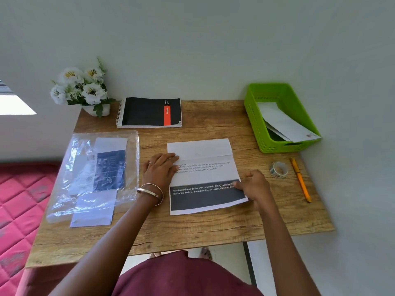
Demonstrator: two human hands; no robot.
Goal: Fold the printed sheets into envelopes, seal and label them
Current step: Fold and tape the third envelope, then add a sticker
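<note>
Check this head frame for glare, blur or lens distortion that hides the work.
Head view: wide-angle bend curves the table edges; glare streaks the plastic sleeve at the left; a window patch is blown out; the printed sheet under both hands stays evenly lit, its large print readable, its small print soft.

Left hand presses the folded sheet; right hand pinches its edge.

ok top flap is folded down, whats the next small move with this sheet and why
Probably lift the near edge: the right hand pinches the printed sheet at its dark band, while the left hand lies flat on the folded top flap, holding it for the second fold.
</note>
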